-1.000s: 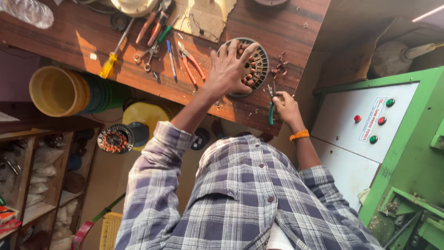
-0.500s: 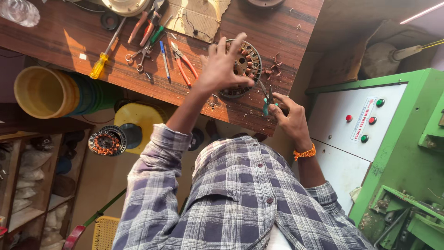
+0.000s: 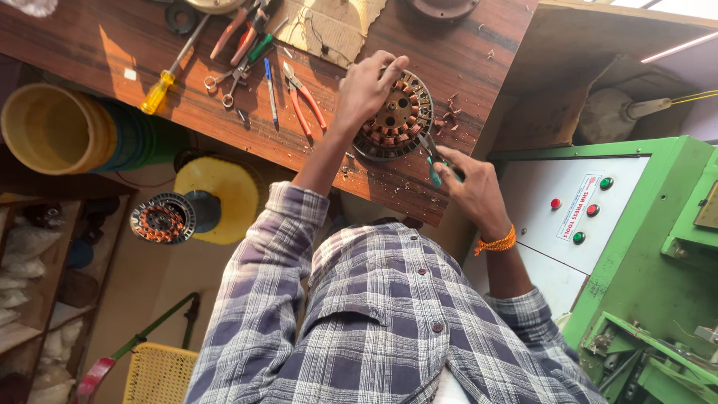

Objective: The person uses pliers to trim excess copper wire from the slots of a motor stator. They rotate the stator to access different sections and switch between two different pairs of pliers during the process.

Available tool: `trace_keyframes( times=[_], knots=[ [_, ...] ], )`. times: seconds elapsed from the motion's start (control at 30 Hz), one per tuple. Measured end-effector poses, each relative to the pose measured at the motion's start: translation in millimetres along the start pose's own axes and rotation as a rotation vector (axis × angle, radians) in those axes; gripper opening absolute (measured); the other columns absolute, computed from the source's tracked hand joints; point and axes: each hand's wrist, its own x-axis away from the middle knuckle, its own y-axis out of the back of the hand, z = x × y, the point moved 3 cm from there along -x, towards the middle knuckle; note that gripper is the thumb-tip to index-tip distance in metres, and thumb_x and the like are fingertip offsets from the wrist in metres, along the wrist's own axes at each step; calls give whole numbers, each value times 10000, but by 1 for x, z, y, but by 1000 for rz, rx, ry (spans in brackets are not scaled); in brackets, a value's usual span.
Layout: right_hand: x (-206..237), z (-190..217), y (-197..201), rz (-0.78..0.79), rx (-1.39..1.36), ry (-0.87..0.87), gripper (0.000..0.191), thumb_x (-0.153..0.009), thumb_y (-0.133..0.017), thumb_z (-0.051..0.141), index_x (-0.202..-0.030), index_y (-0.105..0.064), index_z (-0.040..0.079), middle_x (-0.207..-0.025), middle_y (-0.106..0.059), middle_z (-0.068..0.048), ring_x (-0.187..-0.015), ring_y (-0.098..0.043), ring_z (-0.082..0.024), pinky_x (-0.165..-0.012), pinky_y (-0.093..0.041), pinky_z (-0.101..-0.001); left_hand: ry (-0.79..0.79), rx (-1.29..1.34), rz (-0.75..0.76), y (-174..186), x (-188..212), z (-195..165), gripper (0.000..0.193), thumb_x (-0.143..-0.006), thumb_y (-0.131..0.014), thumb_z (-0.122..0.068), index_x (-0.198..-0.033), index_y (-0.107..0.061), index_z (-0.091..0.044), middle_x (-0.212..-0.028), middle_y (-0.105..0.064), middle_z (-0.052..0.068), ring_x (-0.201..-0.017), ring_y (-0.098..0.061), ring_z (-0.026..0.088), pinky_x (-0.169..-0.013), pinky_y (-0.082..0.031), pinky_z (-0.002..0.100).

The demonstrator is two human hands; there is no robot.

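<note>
A round motor stator (image 3: 400, 120) with copper windings lies on the wooden bench (image 3: 90, 45). My left hand (image 3: 366, 90) rests on its left side, fingers curled over the rim and gripping it. My right hand (image 3: 471, 187) is below and to the right of the stator, closed around green-handled pliers (image 3: 432, 161). The pliers' jaws reach up to the stator's lower right edge. Small copper scraps (image 3: 449, 120) lie just right of the stator.
Left of the stator lie red-handled pliers (image 3: 303, 101), scissors (image 3: 224, 75), a yellow-handled screwdriver (image 3: 161, 86) and a cardboard piece (image 3: 329, 26). Stacked tubs (image 3: 52, 127) and a second stator (image 3: 161, 221) sit lower left. A green machine with a button panel (image 3: 591, 209) stands right.
My left hand went from lying spread over the stator to gripping its left side. My right hand brought the pliers' jaws to the stator's lower right edge.
</note>
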Motion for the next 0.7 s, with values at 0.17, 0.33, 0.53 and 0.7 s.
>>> trace_keyframes(
  times=[0.17,0.33,0.53,0.7],
  knots=[
    [-6,11,0,69,269,-80,308,-979,-693,198,-1264,-739,92,-859,-727,-207,-773,-721,-320,-705,-532,-385,-86,-123,82,-1,-2,-9,523,-1020,-427,-602,-1109,-756,-206,-989,-721,158,-950,-679,412,-780,-528,543],
    [-1,6,-12,34,149,-65,342,-953,-698,173,-1284,-721,91,-812,-724,-206,-675,-731,-264,-675,-531,-359,-150,-125,107,-4,-1,-14,458,-1019,-471,-558,-1082,-748,-198,-959,-724,147,-892,-688,404,-730,-533,538],
    [8,-5,-11,6,-24,16,310,-983,-693,131,-1277,-711,35,-1001,-784,-171,-899,-747,-146,-794,-555,-302,-110,-100,-23,-5,0,-12,455,-1043,-461,-527,-989,-712,-151,-892,-731,132,-901,-689,403,-724,-513,564],
    [14,-10,-10,-10,55,-151,364,-942,-698,170,-1292,-715,72,-960,-790,-153,-796,-731,-162,-727,-549,-318,-85,-90,-14,-7,1,-9,480,-1048,-431,-535,-1008,-681,-127,-889,-729,144,-867,-680,425,-701,-510,569]
  ],
)
